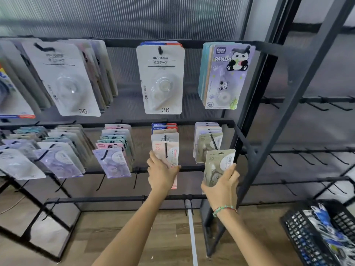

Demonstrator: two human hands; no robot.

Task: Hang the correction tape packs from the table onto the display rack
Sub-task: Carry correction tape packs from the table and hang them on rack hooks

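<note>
The right hand (222,181) pinched a green pack (216,167) just below its hook (213,142), the left hand (161,174) gripped a pink pack (169,154) already threaded, and a missed hang-hole could have dropped the green one.

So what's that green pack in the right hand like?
The green pack is a flat olive-green card printed with "36" and a pale oval label, with a hanging slot at its top. The right hand grips its lower part, holding it upright, slightly tilted, below the hook carrying similar green packs. It isn't hung yet.
</note>
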